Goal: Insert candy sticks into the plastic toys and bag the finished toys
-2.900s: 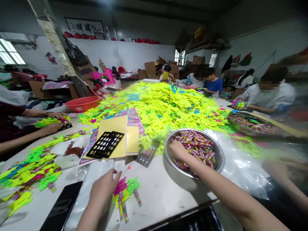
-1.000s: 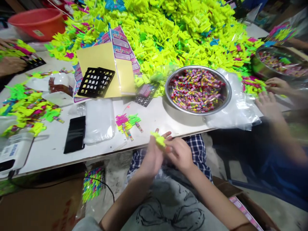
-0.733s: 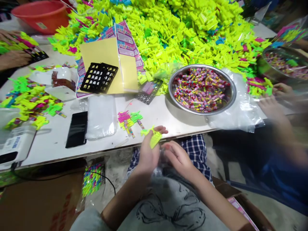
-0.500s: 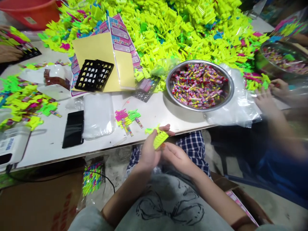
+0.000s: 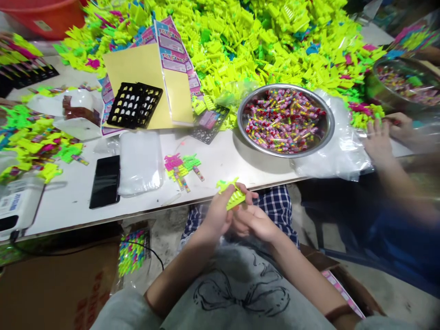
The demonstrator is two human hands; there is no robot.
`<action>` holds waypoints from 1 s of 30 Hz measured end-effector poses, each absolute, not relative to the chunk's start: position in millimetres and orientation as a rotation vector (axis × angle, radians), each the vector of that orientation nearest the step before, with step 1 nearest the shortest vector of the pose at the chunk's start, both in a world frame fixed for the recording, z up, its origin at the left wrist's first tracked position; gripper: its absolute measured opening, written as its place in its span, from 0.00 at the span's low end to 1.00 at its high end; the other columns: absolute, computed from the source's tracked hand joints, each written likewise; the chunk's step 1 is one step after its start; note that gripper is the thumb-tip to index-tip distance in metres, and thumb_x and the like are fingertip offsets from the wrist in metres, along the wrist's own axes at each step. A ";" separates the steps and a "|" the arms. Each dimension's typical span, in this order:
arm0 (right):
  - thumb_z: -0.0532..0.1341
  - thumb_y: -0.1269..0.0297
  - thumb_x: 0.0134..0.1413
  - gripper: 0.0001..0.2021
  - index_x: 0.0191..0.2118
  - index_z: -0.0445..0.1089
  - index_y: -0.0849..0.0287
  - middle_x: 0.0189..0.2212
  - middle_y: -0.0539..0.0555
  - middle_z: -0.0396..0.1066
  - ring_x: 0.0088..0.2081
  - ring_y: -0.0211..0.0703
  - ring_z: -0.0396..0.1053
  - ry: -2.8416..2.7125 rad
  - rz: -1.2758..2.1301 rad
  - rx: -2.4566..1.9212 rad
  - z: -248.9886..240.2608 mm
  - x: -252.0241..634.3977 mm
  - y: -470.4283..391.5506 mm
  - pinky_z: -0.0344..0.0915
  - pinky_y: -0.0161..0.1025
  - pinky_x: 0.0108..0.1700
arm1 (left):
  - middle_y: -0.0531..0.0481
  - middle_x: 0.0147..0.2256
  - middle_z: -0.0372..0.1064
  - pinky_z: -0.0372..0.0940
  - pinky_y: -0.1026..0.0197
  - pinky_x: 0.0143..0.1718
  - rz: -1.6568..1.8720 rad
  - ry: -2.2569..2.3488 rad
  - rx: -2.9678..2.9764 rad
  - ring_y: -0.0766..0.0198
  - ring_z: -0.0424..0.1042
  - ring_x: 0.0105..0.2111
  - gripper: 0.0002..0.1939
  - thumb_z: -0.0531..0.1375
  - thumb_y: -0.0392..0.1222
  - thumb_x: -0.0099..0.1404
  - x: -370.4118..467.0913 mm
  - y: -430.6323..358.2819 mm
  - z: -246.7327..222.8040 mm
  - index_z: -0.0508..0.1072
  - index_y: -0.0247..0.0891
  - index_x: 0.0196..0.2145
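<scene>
My left hand [image 5: 219, 211] grips a yellow-green plastic toy [image 5: 235, 198] over my lap, just off the table's front edge. Close against it, my right hand [image 5: 256, 222] has its fingers bent together at the toy's lower end; whatever they pinch is hidden. On the table [image 5: 220, 160] ahead lie a few toys with candy sticks, one pink [image 5: 173, 161] and one green [image 5: 191, 161]. A steel bowl [image 5: 242, 133] of small wrapped candies stands to the right of them.
A large heap of yellow-green pieces [image 5: 254, 41] covers the back. Left are a black phone [image 5: 105, 182], clear bags [image 5: 140, 162], black trays [image 5: 134, 106], printed cards [image 5: 172, 46] and a red basin [image 5: 51, 18]. Another person's hands [image 5: 380, 140] work at the right.
Both my hands and the toy have shifted slightly right, and the toy has turned a little. At the far left, another person's hand has moved off the black tray of toys.
</scene>
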State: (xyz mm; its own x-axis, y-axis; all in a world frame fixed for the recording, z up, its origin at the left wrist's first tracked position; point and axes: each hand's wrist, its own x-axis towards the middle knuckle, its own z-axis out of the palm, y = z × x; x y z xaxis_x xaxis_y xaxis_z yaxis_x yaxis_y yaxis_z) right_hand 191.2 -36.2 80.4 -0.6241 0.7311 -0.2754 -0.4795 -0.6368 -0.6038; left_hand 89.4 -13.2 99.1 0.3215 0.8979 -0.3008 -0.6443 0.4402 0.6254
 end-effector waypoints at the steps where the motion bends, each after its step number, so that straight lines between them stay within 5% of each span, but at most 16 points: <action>1: 0.63 0.55 0.46 0.13 0.26 0.67 0.62 0.12 0.41 0.50 0.14 0.26 0.46 -0.623 2.221 -0.679 81.0 190.0 -36.3 0.44 0.27 0.16 | 0.52 0.20 0.66 0.62 0.57 0.44 1.038 0.671 0.412 0.59 0.71 0.35 0.12 0.54 0.48 0.59 90.5 -13.2 97.8 0.68 0.36 0.29; 7: 0.63 0.56 0.46 0.13 0.26 0.62 0.58 0.09 0.38 0.46 0.11 0.25 0.38 -0.517 2.121 -0.771 80.2 185.3 -38.4 0.39 0.27 0.12 | 0.53 0.21 0.66 0.63 0.60 0.40 1.089 0.759 0.510 0.64 0.70 0.29 0.13 0.56 0.49 0.58 91.3 -10.0 89.9 0.67 0.36 0.30; 21: 0.52 0.49 0.54 0.21 0.20 0.58 0.60 0.10 0.44 0.54 0.14 0.29 0.50 -1.070 1.772 -1.148 75.4 175.2 -41.6 0.48 0.30 0.19 | 0.50 0.24 0.69 0.65 0.57 0.41 1.066 0.798 0.668 0.60 0.72 0.32 0.14 0.56 0.50 0.57 82.9 -6.9 85.2 0.67 0.34 0.29; 30: 0.55 0.43 0.47 0.22 0.18 0.56 0.57 0.06 0.43 0.51 0.12 0.31 0.50 -0.834 1.752 -1.172 74.7 157.4 -46.2 0.48 0.32 0.16 | 0.52 0.20 0.68 0.65 0.63 0.27 1.144 0.956 0.570 0.65 0.70 0.21 0.15 0.57 0.51 0.56 88.7 -13.1 77.7 0.68 0.34 0.29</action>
State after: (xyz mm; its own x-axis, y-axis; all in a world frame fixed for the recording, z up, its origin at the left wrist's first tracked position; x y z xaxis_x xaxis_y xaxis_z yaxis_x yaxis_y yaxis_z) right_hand 157.4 -46.2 74.7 -0.2024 0.9053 -0.3734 -0.2807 -0.4190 -0.8635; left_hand 88.7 -13.1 77.7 0.1054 0.9357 -0.3368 -0.4972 0.3429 0.7970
